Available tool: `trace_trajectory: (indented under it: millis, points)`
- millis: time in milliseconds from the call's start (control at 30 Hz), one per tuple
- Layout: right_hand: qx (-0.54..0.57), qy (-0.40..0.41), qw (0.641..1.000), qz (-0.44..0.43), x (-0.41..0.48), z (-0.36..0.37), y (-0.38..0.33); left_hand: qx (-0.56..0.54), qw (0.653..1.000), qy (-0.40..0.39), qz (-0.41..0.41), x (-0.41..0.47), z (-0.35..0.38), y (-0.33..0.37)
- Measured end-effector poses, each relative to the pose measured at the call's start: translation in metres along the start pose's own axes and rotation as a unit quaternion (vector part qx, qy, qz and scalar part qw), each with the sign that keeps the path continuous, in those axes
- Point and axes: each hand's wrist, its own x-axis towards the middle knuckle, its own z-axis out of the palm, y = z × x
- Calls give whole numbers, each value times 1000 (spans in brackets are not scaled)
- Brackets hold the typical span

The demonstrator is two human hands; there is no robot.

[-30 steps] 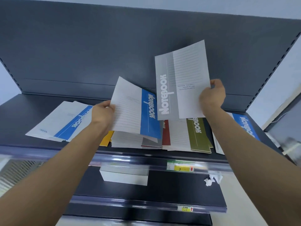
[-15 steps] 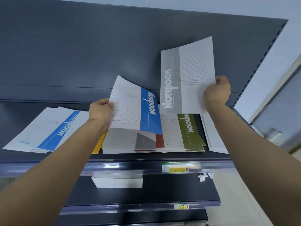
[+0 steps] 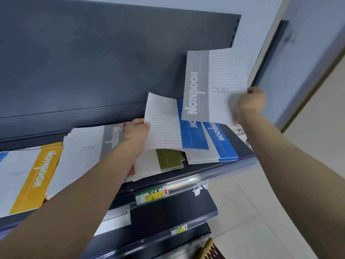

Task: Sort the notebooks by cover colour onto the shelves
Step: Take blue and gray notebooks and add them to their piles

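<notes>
Far left on the shelf, a yellow notebook lying flat; just beside it, a grey pile. At centre, left hand clamped on the edge of a blue notebook, raised over an olive pile. Further right, a blue pile near the shelf end. Above it, right hand pinching a grey notebook, held high and upright. Mid-sort, seemingly: matching covers to piles. Next, probably: lower blue onto the blue pile, carry grey across to the grey pile.

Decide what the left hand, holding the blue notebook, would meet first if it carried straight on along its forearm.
Probably the shelf's dark back panel, behind the blue notebook that the left hand holds; the grey notebook sits near that line, depth unclear.
</notes>
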Motion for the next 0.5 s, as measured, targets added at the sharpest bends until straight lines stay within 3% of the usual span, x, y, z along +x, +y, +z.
trace_trajectory:
  millis: [267, 500]
  points:
    - [22, 45, 997, 57, 39, -51, 43, 107, 990, -72, -54, -1, 98, -17]
    - [18, -1, 998, 66, 47, -48, 64, 183, 975, -108, -62, 7, 118, -33]
